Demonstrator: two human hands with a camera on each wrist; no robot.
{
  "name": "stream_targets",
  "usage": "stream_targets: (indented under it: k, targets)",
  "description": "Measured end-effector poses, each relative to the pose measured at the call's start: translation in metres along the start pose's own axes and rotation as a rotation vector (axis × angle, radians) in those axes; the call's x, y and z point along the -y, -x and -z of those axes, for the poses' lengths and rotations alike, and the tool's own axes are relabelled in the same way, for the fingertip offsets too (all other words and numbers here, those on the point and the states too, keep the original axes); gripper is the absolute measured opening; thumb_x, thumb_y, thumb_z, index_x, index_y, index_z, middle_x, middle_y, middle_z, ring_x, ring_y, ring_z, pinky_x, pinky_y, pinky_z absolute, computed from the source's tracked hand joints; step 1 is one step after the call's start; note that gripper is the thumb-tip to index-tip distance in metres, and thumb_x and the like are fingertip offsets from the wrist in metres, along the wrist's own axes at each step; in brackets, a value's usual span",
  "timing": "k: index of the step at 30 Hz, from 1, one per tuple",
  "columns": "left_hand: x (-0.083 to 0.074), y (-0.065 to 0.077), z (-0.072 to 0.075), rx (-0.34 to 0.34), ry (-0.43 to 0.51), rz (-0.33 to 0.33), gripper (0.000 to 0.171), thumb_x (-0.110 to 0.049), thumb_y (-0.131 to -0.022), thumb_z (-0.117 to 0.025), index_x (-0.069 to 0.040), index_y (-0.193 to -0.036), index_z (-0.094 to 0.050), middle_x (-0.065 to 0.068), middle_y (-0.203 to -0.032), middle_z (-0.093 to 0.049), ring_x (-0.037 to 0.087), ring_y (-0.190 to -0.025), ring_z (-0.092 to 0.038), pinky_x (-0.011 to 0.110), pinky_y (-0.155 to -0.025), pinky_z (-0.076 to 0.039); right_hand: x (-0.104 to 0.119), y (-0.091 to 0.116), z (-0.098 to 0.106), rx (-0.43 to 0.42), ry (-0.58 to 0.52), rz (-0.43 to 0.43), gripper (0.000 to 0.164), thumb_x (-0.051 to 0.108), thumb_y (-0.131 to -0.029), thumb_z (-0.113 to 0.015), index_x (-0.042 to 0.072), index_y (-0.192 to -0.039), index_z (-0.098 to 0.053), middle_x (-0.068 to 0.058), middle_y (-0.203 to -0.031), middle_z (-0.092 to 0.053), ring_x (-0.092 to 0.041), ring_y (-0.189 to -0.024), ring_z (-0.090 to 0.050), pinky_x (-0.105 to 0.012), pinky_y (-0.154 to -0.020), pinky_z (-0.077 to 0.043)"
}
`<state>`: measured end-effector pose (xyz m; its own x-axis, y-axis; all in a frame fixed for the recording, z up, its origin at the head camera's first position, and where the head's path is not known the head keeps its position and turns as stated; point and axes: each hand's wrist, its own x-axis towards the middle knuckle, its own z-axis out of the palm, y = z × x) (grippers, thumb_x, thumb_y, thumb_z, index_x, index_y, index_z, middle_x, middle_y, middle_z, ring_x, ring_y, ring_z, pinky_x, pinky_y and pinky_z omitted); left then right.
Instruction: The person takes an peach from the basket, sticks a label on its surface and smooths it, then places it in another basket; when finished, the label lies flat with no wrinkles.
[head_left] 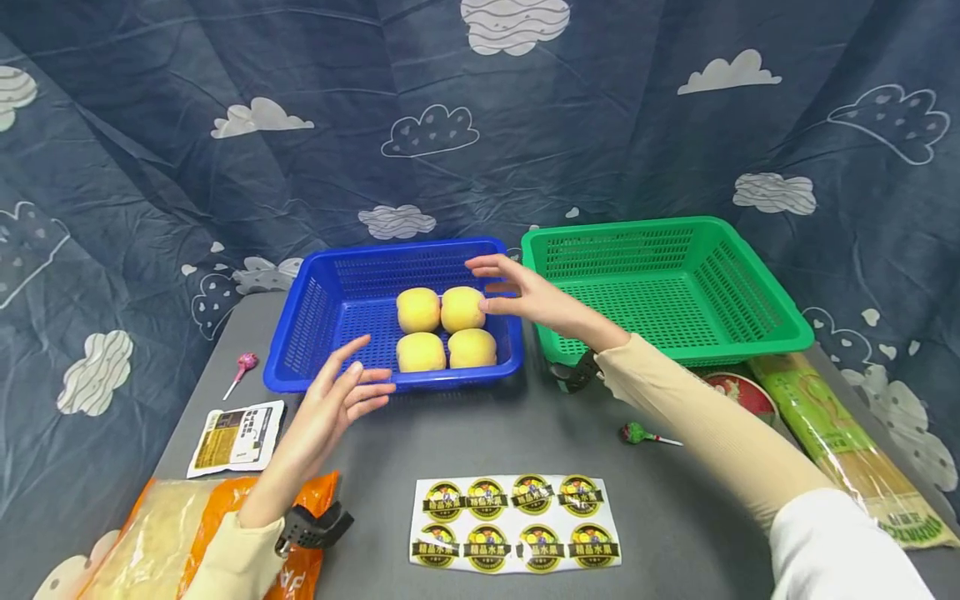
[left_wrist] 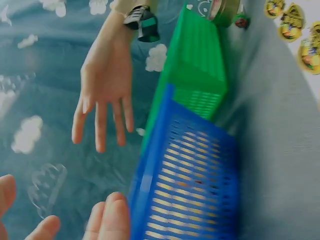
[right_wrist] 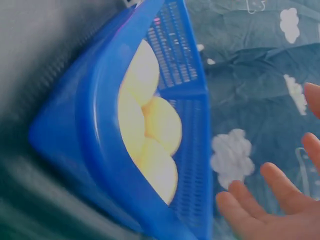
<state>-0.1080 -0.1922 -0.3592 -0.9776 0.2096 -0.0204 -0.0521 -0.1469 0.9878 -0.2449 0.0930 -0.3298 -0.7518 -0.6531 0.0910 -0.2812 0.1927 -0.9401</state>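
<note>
Several round yellow fruits [head_left: 419, 353], which look like peaches, sit grouped in the right half of the blue basket [head_left: 300, 385]. My left hand [head_left: 339, 402] is raised at the basket's front edge, fingers spread and holding nothing. Above the basket's right side hovers my right hand [head_left: 525, 293], its fingers loosely extended and its thumb overlapping the rear right fruit in the head view. From the left wrist, the right hand [left_wrist: 107, 95] appears with fingers straight and nothing in it. The right wrist view shows the fruits [right_wrist: 162, 125] behind the blue rim.
A green basket [head_left: 797, 340] stands right of the blue one. On the grey table [head_left: 525, 442] lie a sticker sheet [head_left: 516, 523], a pink lollipop [head_left: 246, 362], a green lollipop [head_left: 634, 432], a white packet [head_left: 238, 437], an orange bag [head_left: 202, 517], a round tub [head_left: 741, 395] and a green noodle pack [head_left: 847, 442].
</note>
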Motion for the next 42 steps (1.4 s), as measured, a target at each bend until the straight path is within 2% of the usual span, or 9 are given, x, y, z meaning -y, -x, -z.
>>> stream_targets:
  k: [5,10,13,18,23,26,30,37,42]
  targets:
    - [0.022,0.001,0.010,-0.014,0.075,0.156,0.055,-0.035,-0.096,-0.038,-0.020,-0.143,-0.013,0.030,-0.123,-0.040,0.043,-0.112,-0.045,0.040,-0.090,-0.042,-0.014,-0.015,-0.019,0.105,-0.041,-0.110,0.052,0.013,-0.086,-0.060,0.013,-0.133,-0.038,-0.010,-0.138,-0.032,-0.031,-0.126,-0.028,-0.046,-0.097,-0.031]
    - [0.034,-0.006,0.016,-0.057,0.125,0.197,0.056,-0.036,-0.096,-0.040,-0.028,-0.142,-0.009,0.024,-0.138,-0.017,0.046,-0.117,-0.038,0.042,-0.093,-0.038,-0.022,-0.026,-0.038,0.151,-0.008,-0.203,0.049,0.005,-0.084,-0.059,0.010,-0.129,-0.042,-0.013,-0.137,-0.031,-0.029,-0.127,-0.027,-0.045,-0.097,-0.031]
    - [0.038,-0.012,0.016,-0.095,0.149,0.198,0.054,-0.030,-0.096,-0.041,-0.028,-0.140,-0.009,0.021,-0.139,-0.011,0.046,-0.114,-0.040,0.044,-0.095,-0.036,-0.023,-0.030,-0.048,0.149,0.030,-0.262,0.047,-0.002,-0.081,-0.058,0.008,-0.125,-0.046,-0.015,-0.136,-0.033,-0.029,-0.126,-0.028,-0.042,-0.096,-0.034]
    - [0.043,-0.020,0.013,-0.189,0.168,0.172,0.049,-0.016,-0.096,-0.041,-0.024,-0.136,-0.013,0.025,-0.123,-0.029,0.039,-0.104,-0.050,0.045,-0.094,-0.036,-0.025,-0.035,-0.059,0.082,0.138,-0.330,0.050,-0.012,-0.070,-0.057,0.003,-0.117,-0.053,-0.012,-0.129,-0.043,-0.027,-0.120,-0.034,-0.035,-0.086,-0.040]
    - [0.042,-0.023,0.010,-0.262,0.206,0.153,0.045,-0.004,-0.096,-0.038,-0.021,-0.132,-0.017,0.024,-0.124,-0.028,0.034,-0.104,-0.051,0.040,-0.092,-0.039,-0.026,-0.041,-0.065,0.054,0.362,-0.353,0.053,-0.011,-0.064,-0.061,0.007,-0.114,-0.058,-0.007,-0.118,-0.052,-0.021,-0.082,-0.045,-0.024,-0.056,-0.038]
    - [0.042,-0.024,0.009,-0.286,0.253,0.136,0.042,-0.001,-0.095,-0.036,-0.019,-0.130,-0.020,0.024,-0.130,-0.023,0.029,-0.102,-0.053,0.039,-0.093,-0.039,-0.026,-0.045,-0.068,0.071,0.446,-0.365,0.053,-0.007,-0.067,-0.065,0.009,-0.117,-0.057,-0.007,-0.110,-0.054,-0.019,-0.068,-0.043,-0.022,-0.051,-0.035]
    - [0.041,-0.026,0.008,-0.316,0.324,0.116,0.039,0.002,-0.095,-0.034,-0.018,-0.126,-0.024,0.022,-0.133,-0.020,0.026,-0.100,-0.053,0.040,-0.095,-0.037,-0.027,-0.049,-0.071,0.116,0.419,-0.388,0.054,-0.003,-0.073,-0.065,0.009,-0.124,-0.052,-0.008,-0.102,-0.053,-0.016,-0.061,-0.044,-0.022,-0.052,-0.036]
    - [0.042,-0.031,-0.002,-0.421,0.375,0.105,0.039,0.004,-0.093,-0.037,-0.018,-0.125,-0.026,0.016,-0.119,-0.026,0.022,-0.088,-0.056,0.040,-0.095,-0.037,-0.036,-0.053,-0.071,0.092,0.404,-0.339,0.052,0.004,-0.075,-0.069,0.011,-0.124,-0.053,-0.006,-0.109,-0.052,-0.019,-0.085,-0.047,-0.024,-0.066,-0.037]
    - [0.044,-0.033,-0.007,-0.440,0.368,0.104,0.039,0.003,-0.093,-0.037,-0.017,-0.125,-0.026,0.018,-0.120,-0.027,0.022,-0.084,-0.058,0.040,-0.094,-0.037,-0.037,-0.052,-0.068,0.059,0.379,-0.320,0.048,0.004,-0.074,-0.070,0.010,-0.120,-0.056,-0.006,-0.098,-0.056,-0.019,-0.068,-0.052,-0.024,-0.060,-0.040]
